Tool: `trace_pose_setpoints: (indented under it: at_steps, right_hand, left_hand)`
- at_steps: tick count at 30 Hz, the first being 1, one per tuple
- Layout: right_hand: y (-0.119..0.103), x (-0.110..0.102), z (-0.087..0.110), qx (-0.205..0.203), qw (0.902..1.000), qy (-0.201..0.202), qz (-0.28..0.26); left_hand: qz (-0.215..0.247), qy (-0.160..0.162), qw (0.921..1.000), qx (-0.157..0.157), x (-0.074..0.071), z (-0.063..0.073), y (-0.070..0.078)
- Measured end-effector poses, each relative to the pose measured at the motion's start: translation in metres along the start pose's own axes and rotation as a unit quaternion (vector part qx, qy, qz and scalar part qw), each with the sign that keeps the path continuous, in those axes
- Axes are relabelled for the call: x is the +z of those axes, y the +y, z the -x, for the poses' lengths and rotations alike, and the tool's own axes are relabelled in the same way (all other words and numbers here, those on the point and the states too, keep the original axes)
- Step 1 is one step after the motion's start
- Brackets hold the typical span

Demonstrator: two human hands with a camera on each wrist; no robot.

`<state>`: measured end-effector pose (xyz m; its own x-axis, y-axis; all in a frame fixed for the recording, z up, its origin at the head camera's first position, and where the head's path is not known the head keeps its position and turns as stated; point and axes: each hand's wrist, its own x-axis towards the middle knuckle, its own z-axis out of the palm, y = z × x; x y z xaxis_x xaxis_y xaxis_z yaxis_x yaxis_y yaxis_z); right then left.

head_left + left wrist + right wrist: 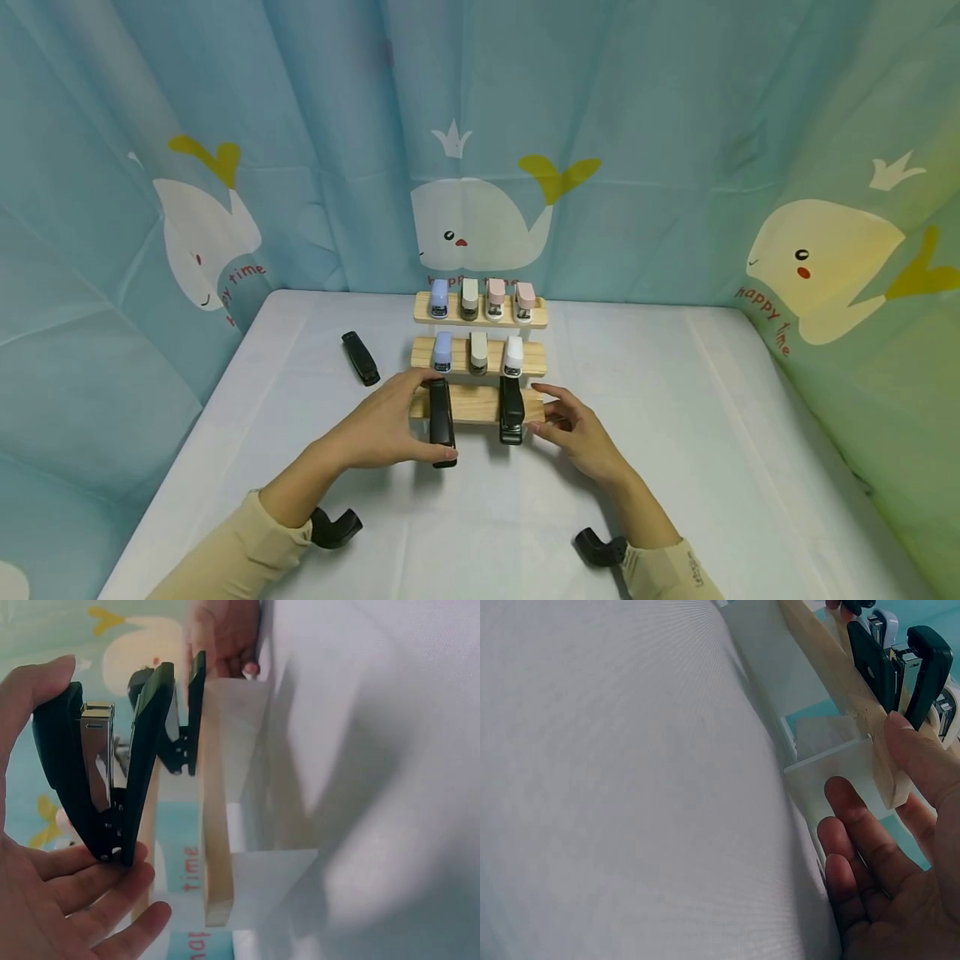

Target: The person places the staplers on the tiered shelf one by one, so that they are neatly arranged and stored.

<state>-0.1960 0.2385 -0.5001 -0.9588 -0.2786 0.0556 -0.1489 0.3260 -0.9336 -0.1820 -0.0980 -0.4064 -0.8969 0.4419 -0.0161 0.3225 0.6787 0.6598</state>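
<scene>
My left hand (384, 427) holds a black stapler (442, 423) lengthwise between thumb and fingers, at the left part of the bottom shelf of a three-tier wooden rack (476, 403). In the left wrist view this stapler (142, 761) gapes in a V, its metal magazine showing. A second black stapler (512, 410) stands on the right part of the bottom shelf. My right hand (581, 433) grips that shelf's right end, thumb at the front edge close to the second stapler (900, 671). Its lower fingers curl below the board, beside a translucent support (832, 769).
Small blue, grey-green and white staplers (513, 355) stand on the middle shelf. Several small pastel staplers (495, 298) line the top shelf. Another black stapler (361, 358) lies on the white table (675, 400) left of the rack. A whale-print curtain (645, 125) hangs behind.
</scene>
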Motion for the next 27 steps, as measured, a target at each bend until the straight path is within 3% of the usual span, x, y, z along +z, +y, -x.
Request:
trace_pose_setpoints:
  at_steps: [15, 27]
  right_hand:
    - [-0.003, 0.001, -0.001, 0.007, 1.0000, 0.000, 0.000]
    - [-0.001, 0.000, -0.001, 0.016, 0.9998, 0.007, 0.009]
  left_hand:
    - [-0.001, -0.001, 1.0000, 0.008, 0.019, -0.005, 0.004]
    - [-0.008, -0.005, 0.9999, 0.010, 0.032, -0.017, 0.004]
